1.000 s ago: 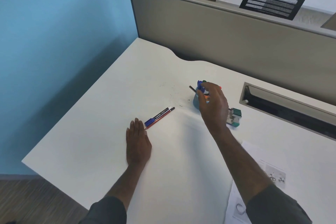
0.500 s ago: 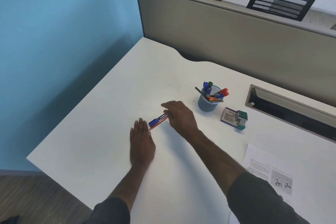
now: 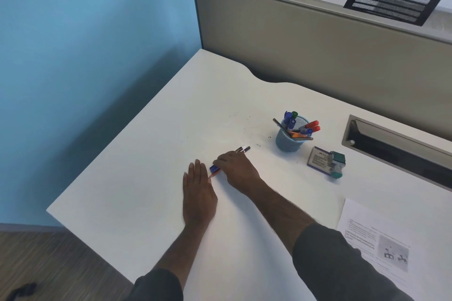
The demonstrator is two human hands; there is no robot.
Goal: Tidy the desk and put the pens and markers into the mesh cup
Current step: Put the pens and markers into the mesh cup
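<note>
A blue mesh cup (image 3: 289,140) stands on the white desk (image 3: 146,154) and holds several pens and markers with blue, green and red caps. Two pens lie side by side left of the cup: a blue-capped pen (image 3: 214,168) and a red pen (image 3: 213,174), their dark far ends (image 3: 244,148) showing. My right hand (image 3: 236,168) lies over the middle of both pens, fingers curled down on them. My left hand (image 3: 198,190) rests flat on the desk, fingers together, just left of the pens' near ends.
A small box with a green stamp-like item (image 3: 326,161) sits right of the cup. A printed sheet (image 3: 374,237) lies at the near right. A recessed cable tray (image 3: 391,146) runs along the back right, below a grey partition (image 3: 318,44). The desk's left edge drops to the floor.
My right hand left the cup, crossed to the left and came down on the two pens. The left hand stayed flat on the desk.
</note>
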